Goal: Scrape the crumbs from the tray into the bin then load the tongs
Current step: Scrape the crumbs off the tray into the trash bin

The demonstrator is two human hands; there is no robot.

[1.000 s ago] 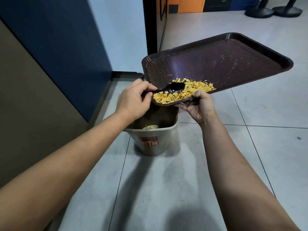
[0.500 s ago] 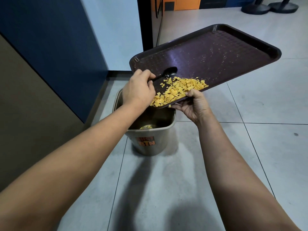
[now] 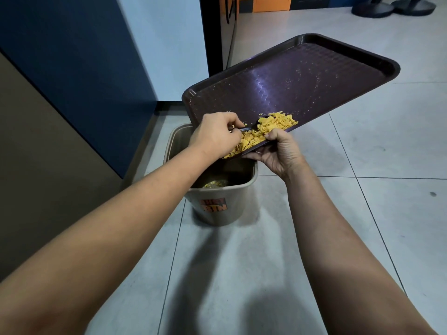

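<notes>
A dark brown tray [image 3: 302,78] is tilted with its near corner down over a grey bin [image 3: 217,213] on the floor. Yellow crumbs [image 3: 271,124] are piled at that low corner, and some reach the tray's edge above the bin. My left hand [image 3: 215,136] grips the handle of a black spoon [image 3: 245,129], whose bowl is buried in the crumbs. My right hand [image 3: 278,153] holds the tray's near edge, thumb on top and fingers underneath. A few crumbs lie inside the bin. No tongs are in view.
A blue wall panel [image 3: 84,68] and a beige panel [image 3: 36,153] stand close on the left of the bin. A dark door frame [image 3: 212,32] rises behind the tray. Grey tiled floor [image 3: 387,165] spreads to the right; two black stand bases [image 3: 391,6] sit far back.
The spoon has come down from the middle of the tray into the crumb pile, dragging crumbs towards the low corner. The tray tilts more steeply over the bin.
</notes>
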